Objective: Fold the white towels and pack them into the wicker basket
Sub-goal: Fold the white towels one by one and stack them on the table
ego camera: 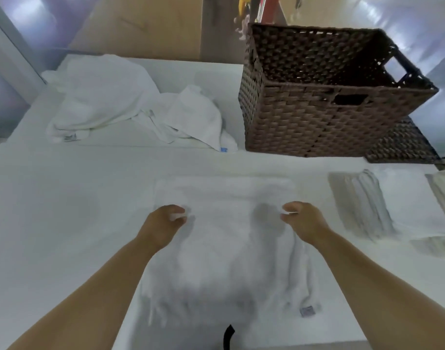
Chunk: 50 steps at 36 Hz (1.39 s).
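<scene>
A white towel (224, 251) lies spread on the white table in front of me, its near end hanging toward me. My left hand (163, 223) pinches the towel's left edge and my right hand (301, 218) pinches its right edge, both lifted a little above the cloth. A dark brown wicker basket (317, 122) stands at the back right, and no towels show inside it. A heap of unfolded white towels (130, 104) lies at the back left. Folded white towels (393, 208) sit to the right of my right hand.
The white table (52, 210) stretches to the left of the towel. Its near edge runs along the bottom of the view, with a black strap (227, 337) hanging there. A wooden panel (150, 26) rises behind the table.
</scene>
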Available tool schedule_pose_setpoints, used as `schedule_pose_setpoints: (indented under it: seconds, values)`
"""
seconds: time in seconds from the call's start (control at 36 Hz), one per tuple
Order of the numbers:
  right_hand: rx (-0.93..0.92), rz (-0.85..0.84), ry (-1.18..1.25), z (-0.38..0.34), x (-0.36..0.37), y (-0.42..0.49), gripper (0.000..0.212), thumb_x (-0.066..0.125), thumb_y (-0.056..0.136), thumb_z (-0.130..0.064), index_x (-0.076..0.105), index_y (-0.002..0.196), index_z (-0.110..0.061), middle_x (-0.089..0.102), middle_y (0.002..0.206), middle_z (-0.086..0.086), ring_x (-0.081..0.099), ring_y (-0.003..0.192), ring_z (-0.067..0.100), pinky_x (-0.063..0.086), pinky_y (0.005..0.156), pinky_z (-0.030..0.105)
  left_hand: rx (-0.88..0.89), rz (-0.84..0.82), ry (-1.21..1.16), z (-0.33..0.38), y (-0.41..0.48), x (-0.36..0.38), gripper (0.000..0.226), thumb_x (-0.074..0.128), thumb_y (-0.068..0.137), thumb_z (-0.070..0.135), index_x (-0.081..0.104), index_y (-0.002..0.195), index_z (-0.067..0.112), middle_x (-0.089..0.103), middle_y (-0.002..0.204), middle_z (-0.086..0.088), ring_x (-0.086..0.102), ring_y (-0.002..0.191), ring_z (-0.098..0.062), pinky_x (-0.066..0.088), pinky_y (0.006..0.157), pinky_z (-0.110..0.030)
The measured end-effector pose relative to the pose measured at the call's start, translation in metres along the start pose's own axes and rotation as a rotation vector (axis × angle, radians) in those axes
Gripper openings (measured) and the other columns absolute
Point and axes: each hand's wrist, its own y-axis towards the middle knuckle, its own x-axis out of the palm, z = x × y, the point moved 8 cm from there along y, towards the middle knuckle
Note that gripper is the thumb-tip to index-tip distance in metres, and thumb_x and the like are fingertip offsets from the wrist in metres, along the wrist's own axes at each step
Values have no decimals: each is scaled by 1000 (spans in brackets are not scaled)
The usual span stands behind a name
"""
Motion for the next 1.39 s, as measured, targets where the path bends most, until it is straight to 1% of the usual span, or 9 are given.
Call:
schedule_pose_setpoints:
  seconds: [0.08,0.22,0.39,0.64,0.81,0.89,0.97,1.08,1.39]
  values:
    - [-13,-190,-223,8,37,-2,56,62,91,-32,44,141,-14,44,145,3,46,129,20,36,100,26,28,-89,167,-9,3,26,46,60,90,35,52,132,17,42,145,3,40,132,-15,30,104,-20]
    - [-110,-316,-484,5,70,4,83,59,92,-37,8,152,-11,-15,159,2,-5,147,20,14,118,34,87,-220,452,-15,10,43,74,53,93,40,13,152,19,-12,159,2,-11,146,-17,3,116,-28]
    - [-88,-296,-513,-3,79,23,90,55,94,-37,-9,151,-10,-32,153,7,-20,145,24,3,120,40,112,-224,476,-15,36,32,81,56,91,40,5,152,21,-17,157,5,-16,145,-16,1,116,-30]
    - [-70,-164,-443,-12,65,37,84,59,91,-40,7,151,-17,-18,158,-1,-13,146,23,18,117,39,128,-150,475,1,54,26,74,57,93,33,13,151,18,-11,159,3,-10,146,-16,3,116,-28]
    - [-171,24,-411,-15,60,0,52,54,94,-34,38,140,-18,16,154,2,11,142,24,32,109,37,290,62,432,8,16,28,48,65,86,32,54,130,16,34,146,-8,24,135,-26,21,111,-30]
    - [-288,100,-389,-10,66,-25,44,64,88,-31,54,127,-11,41,136,8,36,127,32,42,98,40,325,123,382,-2,-10,37,41,69,76,39,68,106,11,54,125,-14,39,117,-24,30,99,-30]
    - [-346,110,-349,1,78,-41,38,77,77,-27,65,108,-7,56,112,12,54,103,36,50,83,44,264,33,395,-18,-29,58,55,52,74,56,67,107,15,53,126,-10,50,117,-31,31,102,-38]
    - [-387,20,-380,13,93,-51,42,77,76,-34,64,108,-10,55,110,9,54,101,33,48,85,41,254,-1,430,-25,-50,71,58,49,73,57,61,114,18,52,130,-12,49,116,-36,41,97,-52]
    - [-388,-107,-535,6,101,-58,53,48,94,-49,43,134,-16,36,135,5,40,121,25,38,97,32,260,12,506,-22,-57,73,43,45,79,38,69,108,15,59,125,-15,55,111,-38,49,93,-47]
